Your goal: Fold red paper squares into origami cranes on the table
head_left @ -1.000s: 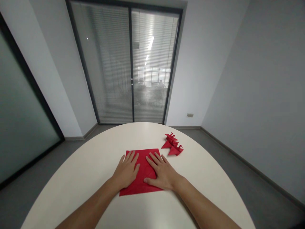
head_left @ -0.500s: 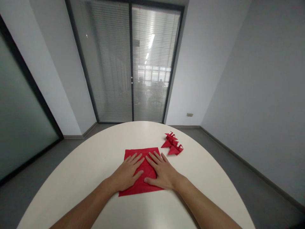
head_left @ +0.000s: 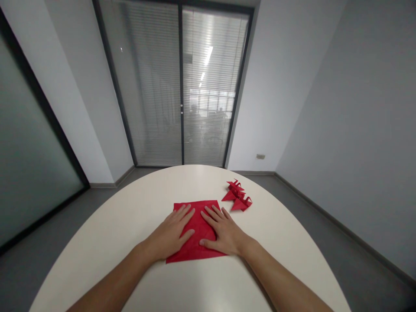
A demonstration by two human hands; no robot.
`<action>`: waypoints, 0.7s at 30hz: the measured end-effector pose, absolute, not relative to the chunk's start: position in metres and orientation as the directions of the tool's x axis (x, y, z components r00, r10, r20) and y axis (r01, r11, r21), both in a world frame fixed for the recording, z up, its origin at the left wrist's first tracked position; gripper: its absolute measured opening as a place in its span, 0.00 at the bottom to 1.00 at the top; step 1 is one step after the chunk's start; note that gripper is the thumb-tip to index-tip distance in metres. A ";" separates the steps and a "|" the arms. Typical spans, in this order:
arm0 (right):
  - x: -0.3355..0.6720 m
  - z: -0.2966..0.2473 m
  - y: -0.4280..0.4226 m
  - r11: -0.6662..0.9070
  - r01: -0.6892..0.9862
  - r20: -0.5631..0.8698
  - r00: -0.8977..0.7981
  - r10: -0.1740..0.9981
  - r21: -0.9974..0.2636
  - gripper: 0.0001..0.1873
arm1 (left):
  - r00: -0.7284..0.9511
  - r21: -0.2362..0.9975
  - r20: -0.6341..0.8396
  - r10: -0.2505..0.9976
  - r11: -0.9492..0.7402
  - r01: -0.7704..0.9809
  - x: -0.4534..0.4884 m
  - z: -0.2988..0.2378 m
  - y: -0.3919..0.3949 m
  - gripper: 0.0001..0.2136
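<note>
A red square sheet of paper point(head_left: 197, 250) lies flat on the table, with faint crease lines across it. My left hand point(head_left: 170, 234) rests palm down over its left side, fingers spread. Over the right side lies my right hand point(head_left: 224, 232), also flat with the fingers apart. Bare red paper shows between the two thumbs, and parts of the sheet's side edges are hidden under the hands. Beyond my right hand stand several folded red paper cranes point(head_left: 238, 196), grouped close together.
The round white table point(head_left: 107, 242) has a curved edge with grey floor around it. Behind it stands a glass door point(head_left: 208, 130) with blinds in a dark frame. White walls rise on both sides, and a socket point(head_left: 260, 156) sits low on the back wall.
The view has shifted slightly, so everything sits a little further right. My left hand has slid slightly outward, and the gap between the hands is a bit wider. Both hands stay flat on the paper.
</note>
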State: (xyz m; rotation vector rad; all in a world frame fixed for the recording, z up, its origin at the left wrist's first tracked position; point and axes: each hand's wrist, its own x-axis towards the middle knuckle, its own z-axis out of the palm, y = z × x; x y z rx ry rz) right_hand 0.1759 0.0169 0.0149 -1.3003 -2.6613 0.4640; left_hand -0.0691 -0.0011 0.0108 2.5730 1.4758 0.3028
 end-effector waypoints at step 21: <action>0.185 0.022 0.014 0.621 0.677 0.013 -0.672 0.740 -0.395 0.45 | 0.554 0.335 0.052 0.831 -0.537 0.774 -0.066 0.028 -0.014 0.29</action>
